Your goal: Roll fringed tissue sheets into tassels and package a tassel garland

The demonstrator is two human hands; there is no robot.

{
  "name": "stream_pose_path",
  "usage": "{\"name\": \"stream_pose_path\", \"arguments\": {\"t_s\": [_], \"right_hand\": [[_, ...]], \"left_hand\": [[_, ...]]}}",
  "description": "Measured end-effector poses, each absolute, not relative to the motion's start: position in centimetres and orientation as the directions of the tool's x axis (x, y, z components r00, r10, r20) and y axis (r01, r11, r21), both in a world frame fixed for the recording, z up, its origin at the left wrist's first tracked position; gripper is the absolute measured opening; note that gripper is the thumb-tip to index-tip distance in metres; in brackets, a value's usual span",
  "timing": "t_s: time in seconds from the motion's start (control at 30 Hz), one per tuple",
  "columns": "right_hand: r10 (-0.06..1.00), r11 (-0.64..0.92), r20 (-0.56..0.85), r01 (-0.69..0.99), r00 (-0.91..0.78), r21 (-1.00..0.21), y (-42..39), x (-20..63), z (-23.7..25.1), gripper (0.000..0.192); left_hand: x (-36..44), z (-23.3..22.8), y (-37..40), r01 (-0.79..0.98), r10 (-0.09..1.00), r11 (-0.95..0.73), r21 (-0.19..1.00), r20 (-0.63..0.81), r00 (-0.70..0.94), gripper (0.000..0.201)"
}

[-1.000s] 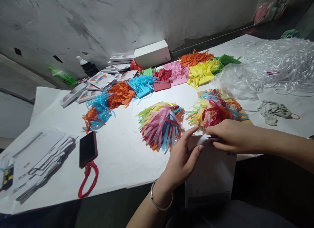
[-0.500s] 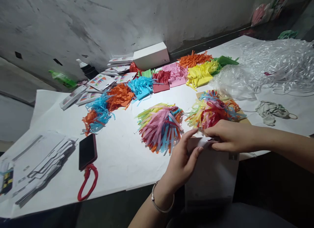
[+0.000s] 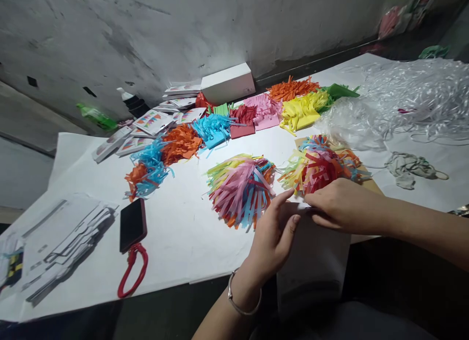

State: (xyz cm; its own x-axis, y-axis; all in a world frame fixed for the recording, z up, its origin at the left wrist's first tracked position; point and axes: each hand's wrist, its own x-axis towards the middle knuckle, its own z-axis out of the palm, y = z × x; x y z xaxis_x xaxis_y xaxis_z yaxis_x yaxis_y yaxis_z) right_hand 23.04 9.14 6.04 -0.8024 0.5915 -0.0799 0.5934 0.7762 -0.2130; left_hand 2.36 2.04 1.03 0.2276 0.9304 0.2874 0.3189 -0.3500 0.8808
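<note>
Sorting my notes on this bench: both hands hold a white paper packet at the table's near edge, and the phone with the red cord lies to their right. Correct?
Not quite. The head view shows the phone to the left of the left hand and right hand, not right. Both do hold the white paper packet at the near edge.

Phone [image 3: 132, 224] left of fringe bundle [image 3: 240, 188]

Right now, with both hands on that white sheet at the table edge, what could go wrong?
The white sheet hangs off the table edge, so it might crease or slip down. The right hand lies close to a multicoloured tassel and could nudge its strips. The phone sits near the edge; its red strap could get snagged.
</note>
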Motion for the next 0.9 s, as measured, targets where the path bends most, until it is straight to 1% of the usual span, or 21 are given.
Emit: {"name": "stream_pose_path", "arguments": {"t_s": [0.07,0.13,0.27,0.37,0.43,0.5,0.53,0.57,0.67,0.7,0.77,0.83,0.9], "right_hand": [[0.586,0.746,-0.124,0.593,-0.801,-0.303,9.4,23.0,6.4,0.01],[0.566,0.72,-0.164,0.581,-0.808,-0.379,9.8,23.0,6.8,0.014],[0.512,0.691,-0.213,0.547,-0.832,-0.473,10.7,22.9,7.6,0.02],[0.494,0.662,-0.237,0.538,-0.837,-0.522,11.2,23.2,8.0,0.026],[0.502,0.638,-0.248,0.549,-0.829,-0.54,11.2,23.5,8.1,0.03],[0.525,0.629,-0.24,0.562,-0.816,-0.537,11.0,23.7,8.0,0.03],[0.534,0.629,-0.229,0.564,-0.814,-0.535,10.8,23.8,7.9,0.03],[0.538,0.63,-0.214,0.557,-0.815,-0.541,10.5,23.9,7.9,0.031],[0.511,0.575,-0.215,0.516,-0.833,-0.635,9.8,24.3,7.7,0.04],[0.505,0.549,-0.215,0.503,-0.836,-0.668,9.6,24.5,7.7,0.042],[0.513,0.524,-0.195,0.485,-0.836,-0.7,9.2,24.9,7.6,0.044],[0.533,0.529,-0.158,0.474,-0.831,-0.704,8.9,25.5,7.5,0.045],[0.547,0.527,-0.122,0.453,-0.829,-0.719,8.5,26.0,7.3,0.047]], "left_hand": [[2.5,1.0,2.1,0.303,0.934,-0.337,0.891,0.276,0.229,0.042],[2.6,1.1,2.1,0.291,0.934,-0.334,0.897,0.273,0.231,0.042],[2.6,1.3,2.2,0.232,0.932,-0.309,0.922,0.246,0.266,0.042],[2.5,0.9,2.2,0.23,0.943,-0.287,0.93,0.232,0.238,0.041],[2.4,0.6,2.2,0.211,0.956,-0.268,0.94,0.232,0.181,0.048],[2.5,0.3,2.1,0.129,0.969,-0.235,0.963,0.222,0.104,0.065],[2.5,0.3,2.1,0.086,0.977,-0.21,0.974,0.205,0.065,0.07],[2.5,0.3,2.0,0.053,0.984,-0.177,0.983,0.175,0.039,0.068],[2.2,0.8,1.8,0.022,0.998,-0.039,0.999,0.038,0.041,0.038],[2.0,0.9,1.8,0.009,0.998,0.002,1.0,-0.002,0.056,0.035],[1.5,1.0,1.5,-0.055,0.996,0.071,0.996,-0.067,0.063,0.04],[1.0,0.9,1.3,-0.123,0.991,0.131,0.984,-0.126,0.046,0.046],[0.6,0.8,1.0,-0.147,0.986,0.165,0.975,-0.163,0.027,0.048]]}}
